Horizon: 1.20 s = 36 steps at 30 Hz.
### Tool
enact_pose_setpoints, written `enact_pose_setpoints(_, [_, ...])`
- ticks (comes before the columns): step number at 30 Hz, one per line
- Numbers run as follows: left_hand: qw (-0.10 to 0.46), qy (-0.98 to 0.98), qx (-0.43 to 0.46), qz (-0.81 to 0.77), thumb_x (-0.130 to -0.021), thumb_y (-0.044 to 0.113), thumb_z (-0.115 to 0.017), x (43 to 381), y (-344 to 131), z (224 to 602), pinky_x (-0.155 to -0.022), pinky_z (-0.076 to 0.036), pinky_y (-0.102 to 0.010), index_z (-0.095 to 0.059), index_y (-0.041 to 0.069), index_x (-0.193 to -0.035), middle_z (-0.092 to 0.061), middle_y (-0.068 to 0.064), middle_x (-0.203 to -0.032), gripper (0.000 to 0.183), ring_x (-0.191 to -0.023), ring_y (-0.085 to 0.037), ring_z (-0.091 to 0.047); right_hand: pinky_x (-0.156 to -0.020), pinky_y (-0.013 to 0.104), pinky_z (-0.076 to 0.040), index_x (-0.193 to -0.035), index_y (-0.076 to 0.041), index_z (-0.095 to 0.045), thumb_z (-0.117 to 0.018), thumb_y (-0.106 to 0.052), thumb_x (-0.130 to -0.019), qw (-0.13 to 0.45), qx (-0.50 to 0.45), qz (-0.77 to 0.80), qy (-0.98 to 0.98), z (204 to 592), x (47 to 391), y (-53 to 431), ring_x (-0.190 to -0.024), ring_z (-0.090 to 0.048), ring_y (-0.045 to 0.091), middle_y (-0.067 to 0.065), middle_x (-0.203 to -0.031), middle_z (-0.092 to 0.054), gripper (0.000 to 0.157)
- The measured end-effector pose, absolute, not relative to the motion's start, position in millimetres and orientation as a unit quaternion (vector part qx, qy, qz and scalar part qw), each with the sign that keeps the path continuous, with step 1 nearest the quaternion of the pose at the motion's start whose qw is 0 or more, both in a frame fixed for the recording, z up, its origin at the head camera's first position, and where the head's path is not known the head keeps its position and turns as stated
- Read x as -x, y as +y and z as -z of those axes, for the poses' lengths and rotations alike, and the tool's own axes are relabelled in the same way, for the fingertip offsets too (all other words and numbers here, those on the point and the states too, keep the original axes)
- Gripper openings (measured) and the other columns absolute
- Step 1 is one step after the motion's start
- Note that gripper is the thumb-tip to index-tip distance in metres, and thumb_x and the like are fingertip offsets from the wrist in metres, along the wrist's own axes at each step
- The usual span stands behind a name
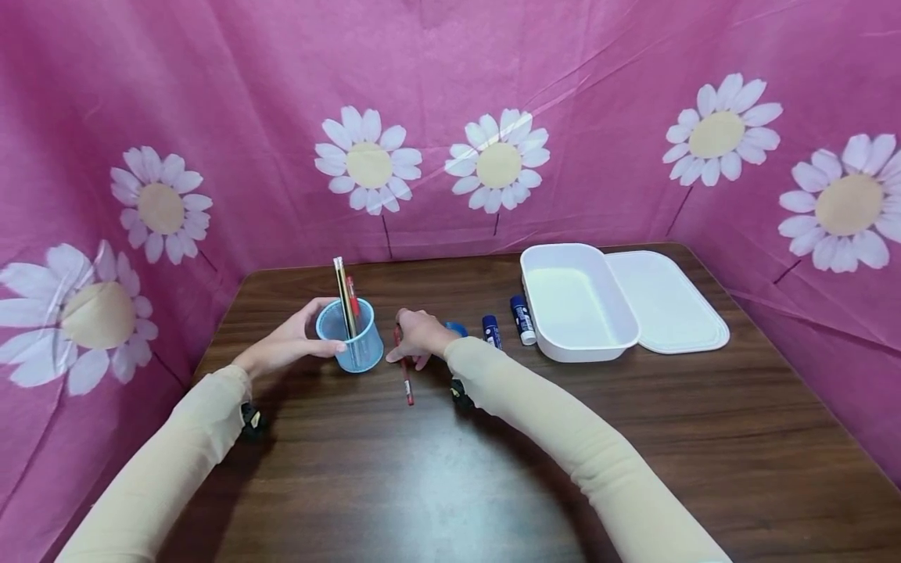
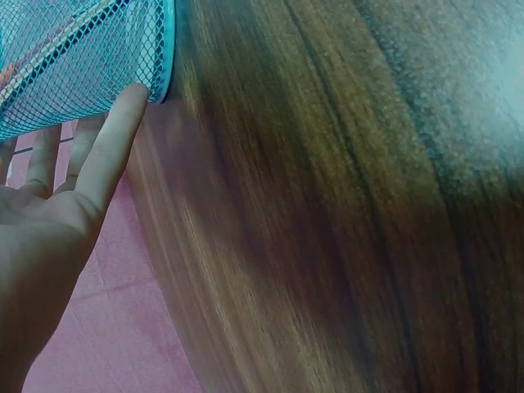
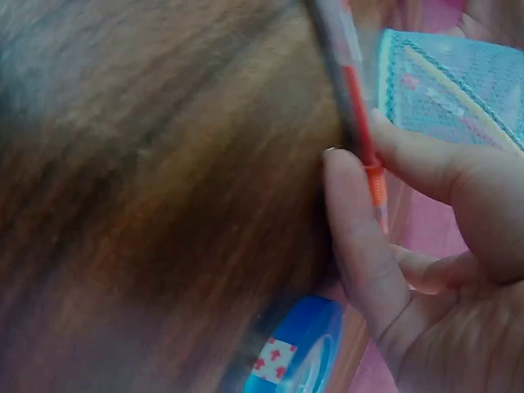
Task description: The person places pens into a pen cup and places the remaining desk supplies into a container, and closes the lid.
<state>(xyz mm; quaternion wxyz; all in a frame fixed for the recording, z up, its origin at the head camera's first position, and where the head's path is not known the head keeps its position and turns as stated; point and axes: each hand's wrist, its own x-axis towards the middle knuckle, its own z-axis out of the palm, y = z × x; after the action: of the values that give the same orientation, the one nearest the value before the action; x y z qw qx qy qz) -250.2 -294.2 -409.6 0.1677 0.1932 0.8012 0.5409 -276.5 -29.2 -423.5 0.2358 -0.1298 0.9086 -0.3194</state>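
Note:
A light blue mesh pen cup (image 1: 360, 352) stands at the left of the table with pencils (image 1: 345, 301) and a red pen (image 1: 353, 295) leaning in it. My left hand (image 1: 299, 336) holds the cup from its left side, thumb at the near rim and fingers behind. In the left wrist view, straight fingers lie along the mesh. Just right of the cup, my right hand (image 1: 420, 335) pinches another red pen (image 1: 407, 383) between thumb and fingers. The right wrist view shows that pen (image 3: 356, 98) between the fingertips. Beside this hand lies a blue tape roll (image 1: 456, 328), partly hidden.
Two blue and white glue sticks, one nearer (image 1: 490, 331) and one farther right (image 1: 522, 319), lie right of the tape. A white plastic box (image 1: 577, 352) stands beyond them, its white lid (image 1: 672, 301) flat alongside. Pink flowered cloth (image 1: 436, 70) hangs around the wooden table (image 1: 352, 485).

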Motion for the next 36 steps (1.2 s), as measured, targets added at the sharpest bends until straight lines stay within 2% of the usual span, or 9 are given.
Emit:
enact_pose_setpoints(7, [0.161, 0.808, -0.195, -0.533, -0.088, 0.016, -0.080, 249.6, -293.4, 408.1, -0.095, -0.050, -0.029, -0.035, 0.014, -0.151, -0.050, -0.013, -0.142, 0.078, -0.127, -0.030, -0.048, -0.048, 0.032, -0.058, -0.142, -0.005, -0.049, -0.081, -0.012, -0.088, 0.235, 0.109, 0.347, 0.901, 427.0, 278.8, -28.5, -0.054, -0.065, 0.019, 0.014, -0.080, -0.063, 0.063])
enact_pose_setpoints(20, [0.163, 0.813, -0.191, -0.525, -0.088, 0.018, -0.081, 249.6, -294.4, 408.0, -0.094, -0.050, -0.029, -0.035, 0.014, -0.152, -0.049, -0.013, -0.143, 0.079, -0.127, -0.029, -0.047, -0.050, 0.032, -0.059, -0.140, -0.005, -0.051, -0.067, -0.010, -0.097, 0.244, 0.108, 0.344, 0.901, 421.6, 277.3, -27.7, -0.059, -0.066, 0.020, 0.014, -0.079, -0.064, 0.046])
enact_pose_setpoints(25, [0.164, 0.812, -0.189, -0.528, -0.088, 0.018, -0.081, 249.4, -294.7, 408.9, -0.092, -0.052, -0.031, -0.034, 0.015, -0.152, -0.048, -0.013, -0.143, 0.079, -0.126, -0.029, -0.048, -0.052, 0.033, -0.060, -0.143, -0.004, -0.048, -0.063, -0.010, -0.099, 0.257, 0.113, 0.363, 0.889, 419.3, 276.9, -24.5, -0.061, -0.066, 0.020, 0.013, -0.079, -0.064, 0.048])
enact_pose_setpoints(28, [0.163, 0.811, -0.188, -0.529, -0.088, 0.017, -0.081, 249.4, -294.6, 409.6, -0.091, -0.053, -0.031, -0.034, 0.013, -0.152, -0.049, -0.014, -0.142, 0.079, -0.124, -0.029, -0.050, -0.055, 0.034, -0.061, -0.137, -0.001, -0.050, -0.060, -0.008, -0.099, 0.274, 0.126, 0.392, 0.869, 416.9, 277.2, -20.0, -0.064, -0.066, 0.022, 0.013, -0.081, -0.062, 0.040])
enact_pose_setpoints(32, [0.165, 0.807, -0.189, -0.534, -0.088, 0.016, -0.081, 249.2, -294.0, 409.4, -0.091, -0.054, -0.032, -0.033, 0.012, -0.152, -0.049, -0.015, -0.142, 0.080, -0.124, -0.030, -0.051, -0.060, 0.037, -0.062, -0.117, 0.002, -0.058, -0.057, -0.005, -0.098, 0.311, 0.137, 0.432, 0.836, 413.1, 279.3, -14.6, -0.070, -0.066, 0.025, 0.015, -0.084, -0.061, 0.020])
enact_pose_setpoints(36, [0.167, 0.807, -0.191, -0.534, -0.088, 0.016, -0.081, 249.4, -294.0, 408.9, -0.092, -0.052, -0.031, -0.033, 0.013, -0.152, -0.048, -0.014, -0.143, 0.080, -0.126, -0.029, -0.049, -0.062, 0.039, -0.062, -0.113, 0.002, -0.059, -0.057, -0.001, -0.096, 0.333, 0.137, 0.461, 0.811, 410.9, 281.9, -10.7, -0.071, -0.067, 0.026, 0.018, -0.087, -0.063, 0.018])
